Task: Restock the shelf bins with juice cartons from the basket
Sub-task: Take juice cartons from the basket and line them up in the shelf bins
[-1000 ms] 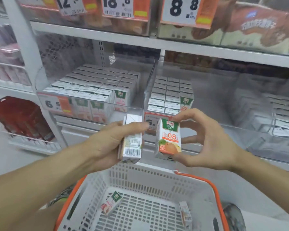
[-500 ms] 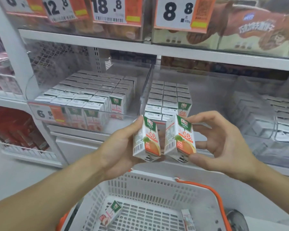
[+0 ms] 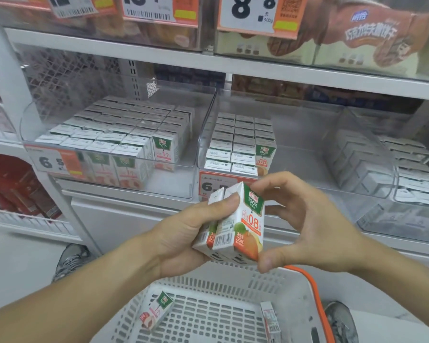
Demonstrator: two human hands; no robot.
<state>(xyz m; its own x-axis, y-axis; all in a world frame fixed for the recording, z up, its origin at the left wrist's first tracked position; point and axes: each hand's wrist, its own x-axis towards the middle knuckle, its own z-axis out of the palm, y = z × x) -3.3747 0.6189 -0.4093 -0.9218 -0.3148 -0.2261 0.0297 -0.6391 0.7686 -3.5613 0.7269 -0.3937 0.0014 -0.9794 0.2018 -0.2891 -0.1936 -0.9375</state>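
Holding two juice cartons side by side, touching, above the basket [image 3: 278, 290]: the left hand [image 3: 183, 241] wraps the left carton [image 3: 209, 225] from below and behind, its thumb laid across the top edges of both. The right carton [image 3: 243, 224], orange-fruit face toward the camera, is pinched between the right hand's [image 3: 307, 226] thumb at its lower right corner and the curled fingers at its top right corner. Most of the left carton is hidden behind the right one and the left thumb; only a narrow strip and its top show. Two further cartons lie in the white, orange-rimmed basket: a peach-printed carton [image 3: 156, 310] on its side at the left, and a second one [image 3: 270, 320] at the right, partly cut off by the lower frame edge. Behind the hands, a price label [image 3: 216, 185] is partly covered. The middle bin [image 3: 295, 157] holds three rows of orange cartons [image 3: 240, 142] at its left side; the left bin [image 3: 104, 157] is nearly filled with peach cartons [image 3: 124, 129]. The right bin's [image 3: 382, 169] contents are blurred through clear plastic. White metal shelving; pale floor with two shoes visible.
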